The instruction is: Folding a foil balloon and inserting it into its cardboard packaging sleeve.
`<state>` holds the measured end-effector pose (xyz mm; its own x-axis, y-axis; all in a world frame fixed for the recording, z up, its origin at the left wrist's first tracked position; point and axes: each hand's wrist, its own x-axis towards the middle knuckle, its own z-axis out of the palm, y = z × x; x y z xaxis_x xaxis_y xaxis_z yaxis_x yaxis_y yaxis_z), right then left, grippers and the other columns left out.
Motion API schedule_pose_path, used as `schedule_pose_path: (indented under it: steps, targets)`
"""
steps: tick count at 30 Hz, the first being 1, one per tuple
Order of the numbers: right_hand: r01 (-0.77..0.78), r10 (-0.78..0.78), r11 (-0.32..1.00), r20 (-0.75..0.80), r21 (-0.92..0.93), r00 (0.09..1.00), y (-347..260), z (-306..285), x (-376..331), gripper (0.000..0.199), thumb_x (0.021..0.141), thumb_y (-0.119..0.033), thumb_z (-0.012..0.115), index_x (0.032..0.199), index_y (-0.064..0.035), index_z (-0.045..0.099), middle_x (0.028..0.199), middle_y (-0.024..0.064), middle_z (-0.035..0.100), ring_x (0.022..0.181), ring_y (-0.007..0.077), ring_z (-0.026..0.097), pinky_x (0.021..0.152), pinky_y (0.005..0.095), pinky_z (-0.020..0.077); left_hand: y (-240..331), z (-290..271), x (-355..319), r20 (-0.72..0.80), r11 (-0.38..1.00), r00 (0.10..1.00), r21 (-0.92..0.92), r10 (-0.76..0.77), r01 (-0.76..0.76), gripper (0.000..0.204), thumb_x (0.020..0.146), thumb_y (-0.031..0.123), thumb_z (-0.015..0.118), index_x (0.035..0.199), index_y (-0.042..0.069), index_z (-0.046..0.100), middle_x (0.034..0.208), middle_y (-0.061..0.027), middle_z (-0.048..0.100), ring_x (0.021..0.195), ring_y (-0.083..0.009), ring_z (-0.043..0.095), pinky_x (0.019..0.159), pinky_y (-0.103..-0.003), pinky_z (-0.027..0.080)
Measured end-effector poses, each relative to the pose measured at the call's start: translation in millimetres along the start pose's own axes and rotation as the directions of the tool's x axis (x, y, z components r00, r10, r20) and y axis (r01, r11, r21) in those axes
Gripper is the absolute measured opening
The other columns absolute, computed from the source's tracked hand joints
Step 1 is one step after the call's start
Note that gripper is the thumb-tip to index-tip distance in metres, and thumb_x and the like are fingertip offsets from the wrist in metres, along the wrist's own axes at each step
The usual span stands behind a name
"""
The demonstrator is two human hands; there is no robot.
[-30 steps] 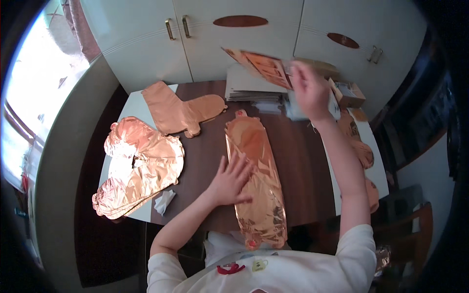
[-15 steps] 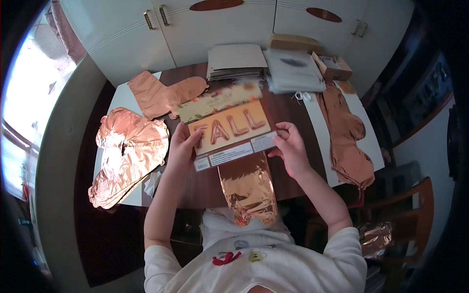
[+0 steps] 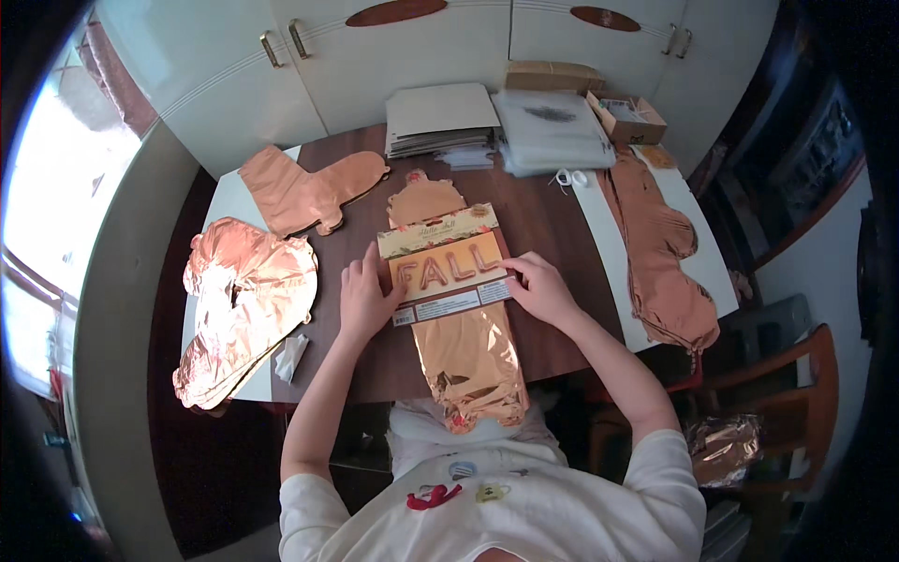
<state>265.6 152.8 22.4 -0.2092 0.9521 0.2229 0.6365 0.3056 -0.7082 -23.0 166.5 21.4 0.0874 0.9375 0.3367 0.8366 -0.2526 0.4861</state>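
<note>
A flat balloon package (image 3: pixel 448 267) with a leafy header card and a picture of metallic letters lies low over the table. My left hand (image 3: pixel 367 292) grips its left edge, thumb on the front. On the opposite edge, my right hand (image 3: pixel 543 290) is closed with thumb and fingertips. Beneath the package a long rose-gold foil balloon (image 3: pixel 468 351), uninflated, runs from mid-table to past the front edge; its middle is hidden. Beside my left hand are a shiny pile of foil balloons (image 3: pixel 248 304) and, farther back, more flat foil balloons (image 3: pixel 314 192).
More copper foil balloons (image 3: pixel 660 248) lie along the right side. At the back are a stack of grey cards (image 3: pixel 442 112), clear plastic bags (image 3: pixel 552 136), a small open box (image 3: pixel 629 120) and white ribbon rolls (image 3: pixel 573 178). A crumpled tissue (image 3: pixel 291 358) sits front left.
Both hands have lowered the package toward the table, and it now lies less tilted over the long balloon. The balloon's far end has come into view behind the header card.
</note>
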Motion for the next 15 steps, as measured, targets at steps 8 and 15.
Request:
schedule_pose_path:
  steps: [8,15]
  targets:
    - [0.342,-0.343,0.923,0.023,-0.179,0.939,-3.0,-1.2,3.4,0.027,0.079,-0.010,0.061,0.106,-0.0100,0.064,0.105,0.0062,0.057,0.103,0.0247,0.052,0.091,0.0360,0.0407,8.1,-16.2,-15.9,0.192,0.900,0.887,0.041,0.420,-0.435,0.039,0.079,0.015,0.059,0.117,0.010,0.054,0.129,-0.0113,0.047,0.125,-0.0290,0.039,0.101,-0.045,0.030]
    - [0.448,-0.421,0.889,0.219,-0.093,0.880,1.4,2.5,-0.8,0.027,0.080,-0.007,0.058,0.106,-0.0112,0.065,0.118,0.0040,0.059,0.119,0.0231,0.047,0.099,0.0372,0.0366,12.8,-25.9,-36.3,0.400,0.882,0.801,-0.047,0.446,-0.468,0.037,0.088,0.026,0.050,0.120,0.010,0.054,0.133,-0.0064,0.046,0.129,-0.0258,0.036,0.107,-0.048,0.023]
